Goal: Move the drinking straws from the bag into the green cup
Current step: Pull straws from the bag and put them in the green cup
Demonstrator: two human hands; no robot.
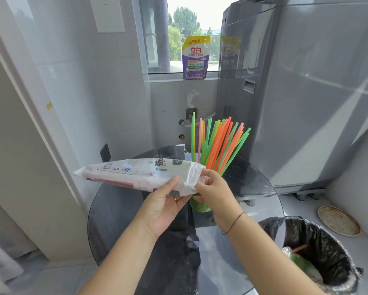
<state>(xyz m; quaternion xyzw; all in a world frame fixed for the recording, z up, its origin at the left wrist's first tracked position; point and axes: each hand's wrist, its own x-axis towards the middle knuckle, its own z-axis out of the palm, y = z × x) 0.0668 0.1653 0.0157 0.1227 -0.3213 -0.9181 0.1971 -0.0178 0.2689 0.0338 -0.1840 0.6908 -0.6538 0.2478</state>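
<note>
Above a round glass desk [119, 209], the left hand [164, 206] has its grip closed around a white bag [136, 173]. The right hand [216, 188] pinches the bag's open end. Colourful straws [219, 143] already stand in the green cup [198, 204]. Next, probably, draw out any remaining straws.

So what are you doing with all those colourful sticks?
They are drinking straws, and a person is moving them out of a white plastic bag into a green cup on a round glass table. A big bunch of green, orange and pink straws already stands fanned out in the cup. The left hand holds the bag from below, while the right hand pinches its open end, just above the cup.
</note>
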